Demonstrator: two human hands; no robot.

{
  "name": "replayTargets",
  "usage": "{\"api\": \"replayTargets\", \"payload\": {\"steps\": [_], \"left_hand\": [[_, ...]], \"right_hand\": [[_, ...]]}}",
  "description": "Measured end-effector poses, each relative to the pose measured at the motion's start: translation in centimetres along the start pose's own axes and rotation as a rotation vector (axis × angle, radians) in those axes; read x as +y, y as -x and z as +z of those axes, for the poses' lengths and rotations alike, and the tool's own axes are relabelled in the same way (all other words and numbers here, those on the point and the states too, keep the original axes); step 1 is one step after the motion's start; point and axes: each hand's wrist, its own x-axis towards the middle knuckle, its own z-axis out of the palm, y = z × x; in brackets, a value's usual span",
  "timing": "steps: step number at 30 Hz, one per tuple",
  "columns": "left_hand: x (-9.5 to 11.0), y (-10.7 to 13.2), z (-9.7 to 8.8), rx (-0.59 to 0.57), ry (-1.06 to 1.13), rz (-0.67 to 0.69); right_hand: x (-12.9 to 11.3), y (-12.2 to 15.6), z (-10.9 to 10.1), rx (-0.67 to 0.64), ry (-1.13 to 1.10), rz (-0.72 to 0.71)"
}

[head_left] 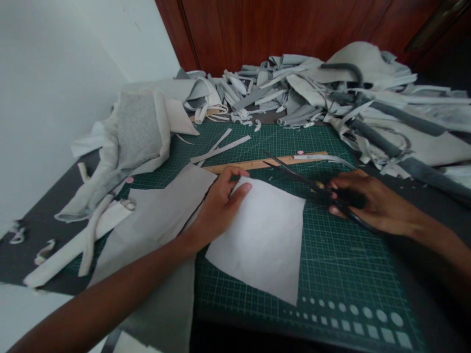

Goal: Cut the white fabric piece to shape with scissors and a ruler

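Observation:
My left hand [221, 206] rests on the upper left corner of a white square of fabric [263, 238], fingers stretched over its edge. The square lies flat on a green cutting mat [331, 255]. My right hand [362, 203] grips the handles of black scissors [294, 174]. Their blades are slightly apart and point left above the square's top right corner. Just beyond both hands a wooden ruler [257, 163] lies across the mat.
A large grey fabric piece [162, 220] lies to the left of the square. Folded grey and cream cloth [136, 132] sits at the back left. A heap of grey offcuts and strips [331, 93] fills the back and right. Behind stands a wooden door [275, 24].

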Motion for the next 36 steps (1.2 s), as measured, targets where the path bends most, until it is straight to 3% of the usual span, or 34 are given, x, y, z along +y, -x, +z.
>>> {"api": "replayTargets", "payload": {"steps": [5, 12, 15, 26, 29, 32, 36], "left_hand": [[-1.4, -0.4, -0.3, -0.045, -0.166, 0.073], [-1.0, 0.0, -0.4, -0.035, -0.582, 0.308], [-0.9, 0.0, -0.5, -0.037, -0.691, 0.332], [0.0, -0.3, -1.4, -0.166, -0.901, 0.256], [0.1, -0.5, -1.7, -0.152, -0.929, 0.245], [0.3, -0.5, -1.5, -0.141, -0.913, 0.314], [0.5, -0.3, -0.1, -0.306, -0.826, 0.433]], "right_hand": [[0.9, 0.0, -0.3, 0.070, 0.093, 0.046], [2.0, 0.2, 0.2, 0.185, 0.220, 0.110], [2.1, 0.2, 0.5, 0.219, 0.301, 0.155], [2.6, 0.5, 0.2, 0.189, 0.451, 0.205], [2.5, 0.5, 0.1, 0.190, 0.452, 0.202], [2.3, 0.2, 0.4, 0.222, 0.446, 0.192], [2.1, -0.4, 1.4, 0.322, 0.415, 0.234]]}}
